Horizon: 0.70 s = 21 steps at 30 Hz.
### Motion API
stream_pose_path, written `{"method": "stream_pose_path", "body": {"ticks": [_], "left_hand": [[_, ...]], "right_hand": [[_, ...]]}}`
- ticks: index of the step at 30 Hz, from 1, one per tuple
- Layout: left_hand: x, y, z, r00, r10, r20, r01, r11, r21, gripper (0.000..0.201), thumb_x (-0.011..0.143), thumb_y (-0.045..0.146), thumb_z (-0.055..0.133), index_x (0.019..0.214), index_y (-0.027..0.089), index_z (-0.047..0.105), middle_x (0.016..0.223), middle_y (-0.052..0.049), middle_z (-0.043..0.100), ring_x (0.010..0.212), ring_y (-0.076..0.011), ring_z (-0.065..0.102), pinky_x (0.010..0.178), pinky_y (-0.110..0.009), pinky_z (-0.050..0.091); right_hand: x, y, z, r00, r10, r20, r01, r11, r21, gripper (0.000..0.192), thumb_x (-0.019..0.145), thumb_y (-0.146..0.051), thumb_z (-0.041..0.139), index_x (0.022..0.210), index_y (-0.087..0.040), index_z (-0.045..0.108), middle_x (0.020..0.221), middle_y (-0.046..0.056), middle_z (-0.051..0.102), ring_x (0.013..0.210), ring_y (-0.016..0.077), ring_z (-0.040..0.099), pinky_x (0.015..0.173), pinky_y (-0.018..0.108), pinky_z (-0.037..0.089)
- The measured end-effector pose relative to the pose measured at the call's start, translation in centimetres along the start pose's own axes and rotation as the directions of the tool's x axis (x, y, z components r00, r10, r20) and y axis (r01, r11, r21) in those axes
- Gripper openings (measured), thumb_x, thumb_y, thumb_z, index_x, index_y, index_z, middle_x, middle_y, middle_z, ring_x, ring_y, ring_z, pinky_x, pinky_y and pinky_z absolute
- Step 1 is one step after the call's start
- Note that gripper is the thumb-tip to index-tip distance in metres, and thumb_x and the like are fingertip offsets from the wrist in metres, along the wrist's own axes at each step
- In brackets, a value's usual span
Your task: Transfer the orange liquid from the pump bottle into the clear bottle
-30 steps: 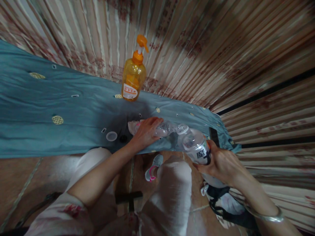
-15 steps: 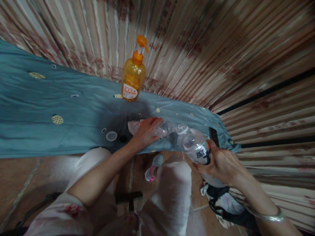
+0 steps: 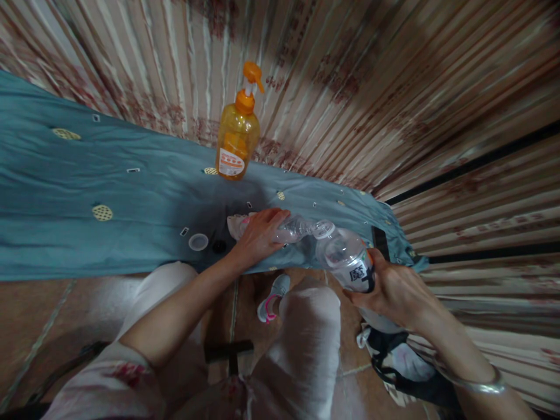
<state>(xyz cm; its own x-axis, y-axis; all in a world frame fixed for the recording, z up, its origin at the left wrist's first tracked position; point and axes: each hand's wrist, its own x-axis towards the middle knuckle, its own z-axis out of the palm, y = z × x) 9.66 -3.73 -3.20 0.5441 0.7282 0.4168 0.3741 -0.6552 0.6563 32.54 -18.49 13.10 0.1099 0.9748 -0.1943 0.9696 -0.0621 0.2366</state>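
My left hand (image 3: 262, 230) is closed round a clear plastic bottle (image 3: 293, 228), which stands on the blue cloth with a pinkish lower part. In my right hand (image 3: 389, 286) is a larger clear bottle (image 3: 345, 262) with a white label bearing black characters. That bottle is tilted, its white-ringed neck (image 3: 324, 229) meeting the mouth of the left one. Whether liquid runs between them I cannot tell. Left of my left hand lie a round white cap (image 3: 198, 242) and a small black cap (image 3: 219, 247).
An orange pump bottle (image 3: 237, 140) stands at the back of the cloth-covered surface (image 3: 144, 198), before a pleated curtain (image 3: 175, 76). A dark flat object (image 3: 380, 242) lies behind my right hand. A bag (image 3: 406, 361) sits on the tiled floor at right.
The label on the larger bottle has turned slightly, so its characters show more clearly. Both hands hold almost the same place.
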Motion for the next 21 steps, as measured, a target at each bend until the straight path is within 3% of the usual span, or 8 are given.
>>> {"method": "stream_pose_path", "body": {"ticks": [21], "left_hand": [[0.01,0.08,-0.12,1.0,-0.005,0.015,0.005,1.0,0.006,0.068,0.075,0.019,0.075,0.138,0.023,0.048,0.139,-0.012,0.06,0.13,-0.0308,0.057,0.11,-0.053,0.046]], "right_hand": [[0.01,-0.13,-0.2,0.998,0.031,0.055,-0.031,1.0,0.003,0.057,0.073,-0.056,0.062,0.114,-0.017,0.053,0.062,0.005,0.07,0.065,0.0317,0.072,0.052,0.032,0.035]]}}
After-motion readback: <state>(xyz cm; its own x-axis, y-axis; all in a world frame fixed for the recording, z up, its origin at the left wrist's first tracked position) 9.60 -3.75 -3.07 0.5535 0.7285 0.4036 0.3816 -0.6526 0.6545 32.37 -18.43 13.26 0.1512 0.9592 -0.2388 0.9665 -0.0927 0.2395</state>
